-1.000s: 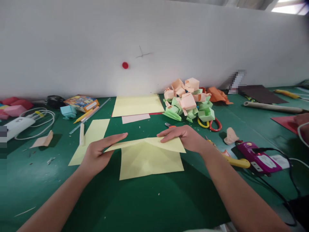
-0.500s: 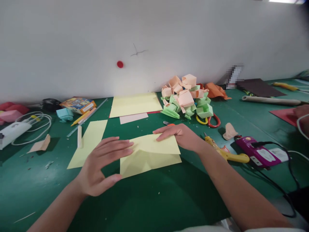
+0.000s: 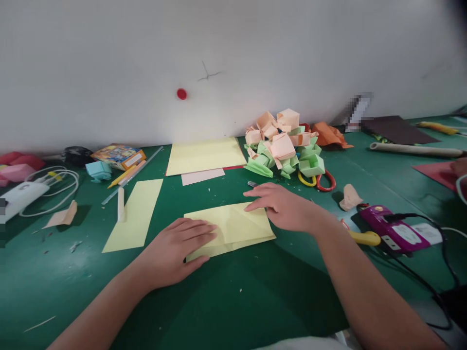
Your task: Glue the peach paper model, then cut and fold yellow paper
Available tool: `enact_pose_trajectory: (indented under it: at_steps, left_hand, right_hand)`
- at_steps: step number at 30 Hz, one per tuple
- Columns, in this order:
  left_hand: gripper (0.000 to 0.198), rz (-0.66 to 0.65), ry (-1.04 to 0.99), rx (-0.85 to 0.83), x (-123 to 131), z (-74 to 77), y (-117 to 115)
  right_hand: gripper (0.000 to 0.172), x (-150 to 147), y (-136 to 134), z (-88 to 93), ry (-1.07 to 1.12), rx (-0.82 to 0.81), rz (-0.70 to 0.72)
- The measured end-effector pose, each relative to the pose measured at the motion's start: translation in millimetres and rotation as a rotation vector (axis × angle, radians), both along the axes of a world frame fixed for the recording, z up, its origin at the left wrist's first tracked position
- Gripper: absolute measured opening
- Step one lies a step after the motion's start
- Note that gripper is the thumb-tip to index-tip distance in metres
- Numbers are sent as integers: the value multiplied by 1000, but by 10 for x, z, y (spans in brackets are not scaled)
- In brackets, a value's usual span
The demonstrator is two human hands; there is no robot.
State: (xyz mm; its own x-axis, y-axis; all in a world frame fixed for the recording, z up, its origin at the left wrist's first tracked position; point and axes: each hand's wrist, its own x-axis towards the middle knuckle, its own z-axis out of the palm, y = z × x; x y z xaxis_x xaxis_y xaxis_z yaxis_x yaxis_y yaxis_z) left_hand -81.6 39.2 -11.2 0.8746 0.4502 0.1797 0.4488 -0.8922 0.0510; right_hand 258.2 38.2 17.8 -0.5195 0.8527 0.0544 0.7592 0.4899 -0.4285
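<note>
A pale yellow sheet of paper, folded over on itself, lies flat on the green table in front of me. My left hand rests palm down on its left end, fingers stretched out and together, pressing the fold. My right hand lies on the sheet's upper right edge, fingers extended flat onto the paper. Neither hand grips anything.
A yellow paper strip lies to the left, a larger yellow sheet at the back. A pile of folded peach and green paper shapes with scissors sits behind. A yellow glue gun and purple device lie right.
The raised top flap has been folded down and flattened. My left hand moved from lifting the sheet's left edge to pressing flat on it; my right hand stayed on the upper right edge.
</note>
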Motion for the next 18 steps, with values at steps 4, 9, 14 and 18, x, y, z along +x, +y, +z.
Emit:
enact_pose_trajectory:
  at_steps: [4,9,14,18]
  left_hand:
    - [41,-12,-33,-39,9,-2,-2]
    - [41,-30,-74,-100,9,-28,30]
    - [36,-52,-91,-125,0,-45,55]
    - [30,-34,-86,-141,-1,-47,46]
  right_hand:
    - [36,-254,-112,20,-25,56,77]
    - [38,-426,-162,-27,-89,-4,213]
    - [39,-383,-119,-43,-118,-88,216]
    - [40,-366,-116,-38,-136,-125,254]
